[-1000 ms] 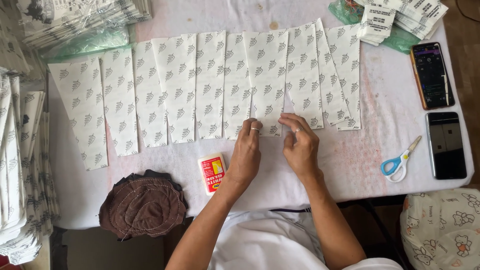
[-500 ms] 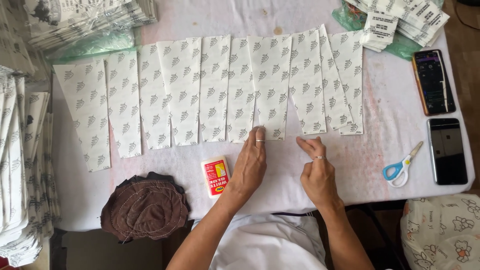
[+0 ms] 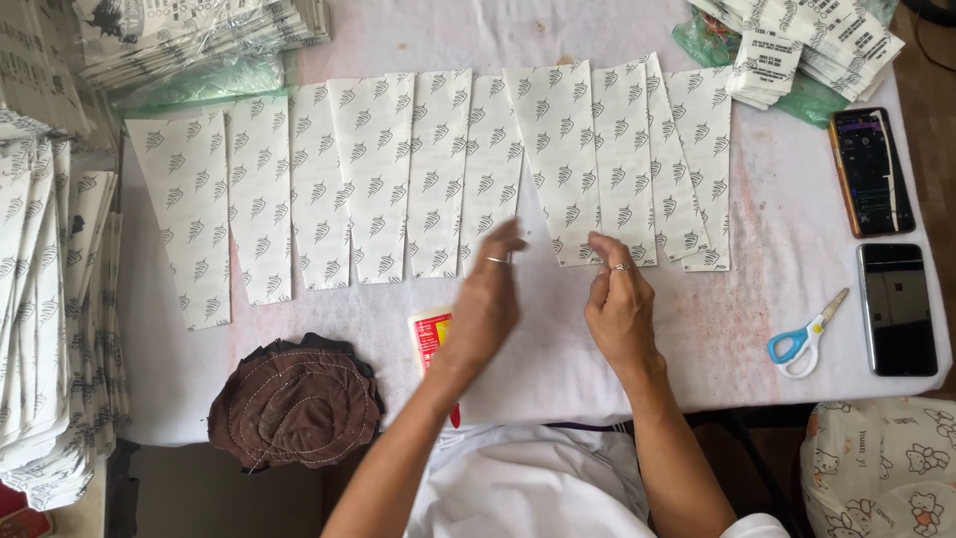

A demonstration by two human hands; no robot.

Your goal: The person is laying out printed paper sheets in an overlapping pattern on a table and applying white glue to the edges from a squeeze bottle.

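Left hand [image 3: 485,299] open, fingers straight, at the lower edge of the patterned paper strips [image 3: 438,169] laid in an overlapping row across the white table [image 3: 787,214]. Right hand [image 3: 619,304] loosely curled, fingertips on one strip's bottom edge (pinching or only touching: cannot tell). Red-and-white small box [image 3: 430,334] beside left wrist. Blue scissors [image 3: 805,336] and two phones [image 3: 881,234] further right.

worktable clutter on a white cloth [image 3: 777,299]

blue-handled scissors [image 3: 805,336] lie near the right edge, just left of a dark phone [image 3: 897,308]; a second phone [image 3: 872,170], its screen lit, lies above it. a brown stitched fabric piece [image 3: 295,403] hangs over the front edge, a small red-and-white box [image 3: 431,331] to its right. stacks of printed packets [image 3: 60,299] crowd the left side.
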